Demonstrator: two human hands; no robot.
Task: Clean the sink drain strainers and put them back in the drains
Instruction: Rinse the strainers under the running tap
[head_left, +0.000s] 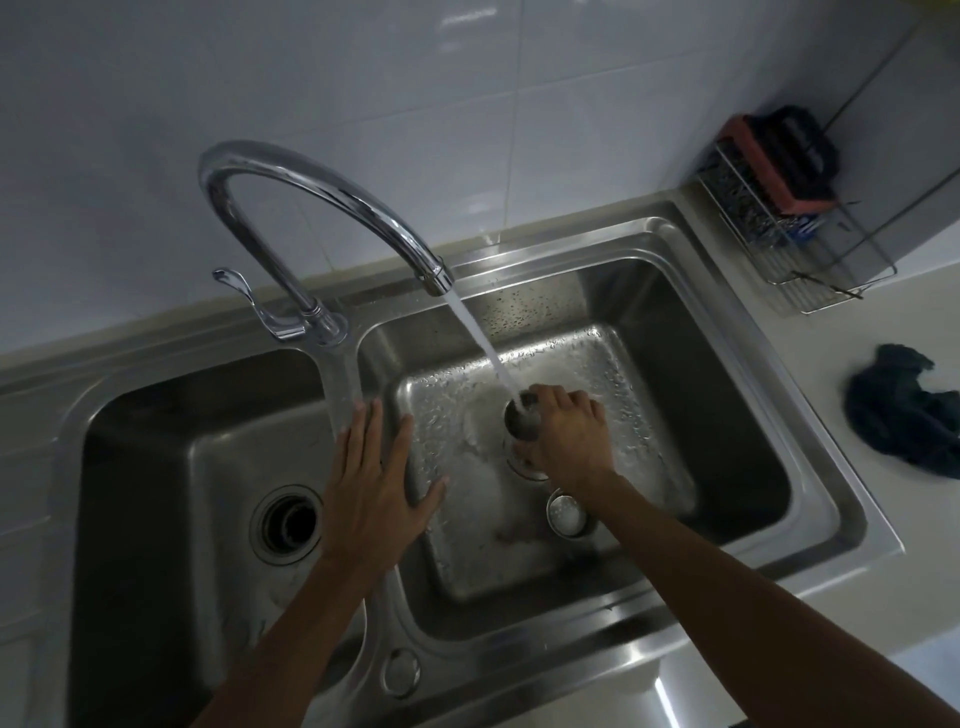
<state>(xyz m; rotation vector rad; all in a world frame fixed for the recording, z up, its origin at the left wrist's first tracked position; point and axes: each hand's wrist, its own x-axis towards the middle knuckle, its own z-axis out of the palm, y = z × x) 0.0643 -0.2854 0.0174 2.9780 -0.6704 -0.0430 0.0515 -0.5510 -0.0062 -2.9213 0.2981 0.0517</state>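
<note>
My right hand (566, 434) grips a steel drain strainer (522, 418) in the right basin, holding it under the stream of water from the tap (311, 208). A second strainer (566, 514) lies on the right basin's floor just below my right wrist. The right drain (522, 467) is mostly hidden by my hand. My left hand (371, 483) rests flat, fingers spread, on the divider between the two basins. The left drain (285, 525) is an open dark hole with no strainer in it.
The double steel sink (810, 452) is wet in its right basin. The tap lever (244, 296) sits at the back left. A wire rack (789, 228) with a sponge stands at the back right. A dark cloth (904, 410) lies on the counter to the right.
</note>
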